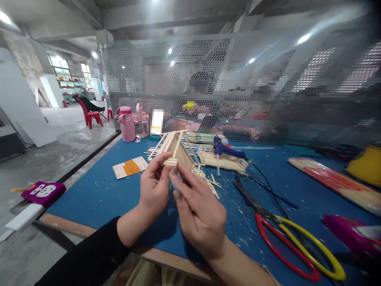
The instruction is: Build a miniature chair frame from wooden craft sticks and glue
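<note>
The left hand had its thumb and forefinger pinched together on a small bundle of short pale sticks, which lay crosswise at the fingertips, out over the table. The right hand came up against the left, its fingers closed on a small greyish piece just below the sticks; that piece was blurred and partly covered, so I could not tell what it was. Directly beyond the fingers stood a peaked stick frame, its near end partly hidden by the hands. Loose sticks were scattered just to the right of the fingertips, and farther right and beyond lay a flat stick panel with a blue glue gun over it. Well to the right of the fingers, and reaching nearer the body, were large scissors with one red and one yellow handle, their blades pointing away. Left of the fingers, a white and orange card rested on the blue tabletop. Farther off, beyond the card, a pink jug stood beside a clear pink bottle.
</note>
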Tool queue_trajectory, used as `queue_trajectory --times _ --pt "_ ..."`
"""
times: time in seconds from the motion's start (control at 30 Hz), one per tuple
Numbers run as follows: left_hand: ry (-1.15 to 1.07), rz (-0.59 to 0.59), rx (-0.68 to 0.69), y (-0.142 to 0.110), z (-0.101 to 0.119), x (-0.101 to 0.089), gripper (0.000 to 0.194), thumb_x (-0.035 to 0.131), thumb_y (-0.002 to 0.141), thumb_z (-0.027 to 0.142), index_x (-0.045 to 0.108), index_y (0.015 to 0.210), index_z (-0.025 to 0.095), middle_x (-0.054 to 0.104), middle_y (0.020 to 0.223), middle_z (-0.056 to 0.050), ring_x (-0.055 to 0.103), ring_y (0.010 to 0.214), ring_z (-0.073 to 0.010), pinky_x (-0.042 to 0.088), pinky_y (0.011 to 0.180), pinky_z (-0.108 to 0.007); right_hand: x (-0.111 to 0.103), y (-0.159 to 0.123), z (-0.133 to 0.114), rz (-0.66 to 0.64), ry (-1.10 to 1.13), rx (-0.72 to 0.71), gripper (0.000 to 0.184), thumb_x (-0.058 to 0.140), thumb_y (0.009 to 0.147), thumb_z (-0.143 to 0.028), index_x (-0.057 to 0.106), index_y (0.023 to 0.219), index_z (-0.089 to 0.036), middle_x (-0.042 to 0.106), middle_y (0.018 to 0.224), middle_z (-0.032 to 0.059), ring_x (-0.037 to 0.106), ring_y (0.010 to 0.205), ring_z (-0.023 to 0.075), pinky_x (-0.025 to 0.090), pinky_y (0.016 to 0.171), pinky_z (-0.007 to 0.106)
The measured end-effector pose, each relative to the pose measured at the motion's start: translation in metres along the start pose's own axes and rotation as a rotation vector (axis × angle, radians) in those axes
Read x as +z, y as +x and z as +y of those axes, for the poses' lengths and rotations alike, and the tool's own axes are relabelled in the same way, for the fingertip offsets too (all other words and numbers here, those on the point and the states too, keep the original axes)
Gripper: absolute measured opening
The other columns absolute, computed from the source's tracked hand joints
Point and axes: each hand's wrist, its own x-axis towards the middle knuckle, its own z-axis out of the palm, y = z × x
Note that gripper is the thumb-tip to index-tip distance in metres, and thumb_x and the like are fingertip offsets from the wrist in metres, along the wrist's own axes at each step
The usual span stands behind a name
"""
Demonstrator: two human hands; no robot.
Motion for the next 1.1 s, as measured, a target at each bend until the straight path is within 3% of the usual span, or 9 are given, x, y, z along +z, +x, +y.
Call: queue_trajectory --times 0.2,0.33,0.47,0.63,0.77,0.83,1.0,1.03,1.1 --pt "-0.005 -0.016 0.02 0.0 0.001 0.0 0.025 0.059 0.084 0.036 0.062 0.104 0.022 0.067 0.104 -0.005 0.062 0.094 -0.0158 0.05 0.083 -0.026 0.0 0.0 -0.001 0.092 -0.029 0.03 0.04 0.056 0.08 -0.012 0.062 0.117 -0.023 0.06 0.125 0.0109 0.061 0.108 0.0243 0.052 0.089 0.043" --pt "0.007 0.02 0.03 0.002 -0.002 -0.004 0.025 0.057 0.084 0.036 0.061 0.104 0.021 0.066 0.104 -0.005 0.062 0.094 -0.0167 0.05 0.082 -0.027 0.002 -0.004 -0.006 -0.036 0.012 -0.024 0.037 0.057 0.08 -0.012 0.064 0.114 -0.023 0.062 0.122 0.0118 0.061 0.108 0.0232 0.054 0.086 0.041" --pt "0.203 0.0 0.256 0.018 0.015 -0.017 0.022 0.054 0.086 0.028 0.061 0.106 0.022 0.066 0.101 -0.005 0.062 0.091 -0.0154 0.049 0.08 -0.027 -0.012 0.004 0.004 0.052 0.013 -0.026 0.034 0.056 0.08 -0.012 0.066 0.11 -0.025 0.061 0.123 0.0088 0.062 0.105 0.0222 0.054 0.084 0.04" --pt "0.897 -0.571 0.391 0.045 0.05 -0.035 0.026 0.049 0.083 0.015 0.065 0.1 0.023 0.066 0.09 -0.005 0.061 0.078 -0.0175 0.048 0.07 -0.029 -0.033 0.038 0.044 0.272 -0.083 0.211 0.022 0.049 0.087 -0.022 0.07 0.086 -0.023 0.068 0.107 0.0053 0.062 0.103 0.0223 0.05 0.089 0.042" --pt "1.327 -1.011 0.319 0.036 0.03 -0.028 0.028 0.045 0.076 0.003 0.067 0.088 0.015 0.064 0.077 -0.008 0.06 0.069 -0.0184 0.048 0.065 -0.029 -0.031 0.042 0.07 0.173 -0.012 0.279 0.019 0.052 0.086 -0.029 0.069 0.089 -0.023 0.07 0.102 0.0041 0.063 0.1 0.0206 0.05 0.09 0.04" --pt "1.419 -1.105 0.325 0.024 0.013 -0.022 0.026 0.046 0.078 0.003 0.067 0.091 0.012 0.064 0.081 -0.012 0.061 0.08 -0.0226 0.049 0.07 -0.032 -0.026 0.035 0.076 0.141 0.025 0.308 0.019 0.052 0.086 -0.03 0.069 0.09 -0.024 0.07 0.102 0.0045 0.063 0.1 0.0203 0.049 0.09 0.04" --pt "1.124 -1.204 0.228 0.021 0.007 -0.026 0.041 0.049 0.076 0.005 0.066 0.109 0.022 0.067 0.089 -0.012 0.061 0.096 -0.0263 0.048 0.084 -0.04 -0.022 0.017 0.08 0.117 0.126 0.45 0.021 0.054 0.084 -0.034 0.069 0.092 -0.022 0.07 0.101 0.0048 0.064 0.096 0.0203 0.051 0.087 0.039" --pt "1.005 -1.178 0.16 0.027 0.013 -0.034 0.042 0.047 0.077 0.006 0.067 0.108 0.024 0.068 0.094 -0.01 0.062 0.098 -0.0247 0.048 0.085 -0.037 -0.023 0.015 0.082 0.109 0.149 0.487 0.021 0.055 0.083 -0.035 0.069 0.093 -0.022 0.07 0.099 0.0042 0.065 0.093 0.0199 0.052 0.084 0.038" --pt "0.833 -0.922 0.064 0.044 0.025 -0.056 0.034 0.046 0.079 0.014 0.071 0.098 0.026 0.067 0.107 -0.008 0.06 0.107 -0.0227 0.048 0.087 -0.033 -0.023 0.013 0.087 0.102 0.219 0.578 0.022 0.056 0.082 -0.037 0.068 0.092 -0.022 0.071 0.09 0.0032 0.066 0.084 0.0183 0.054 0.074 0.034"
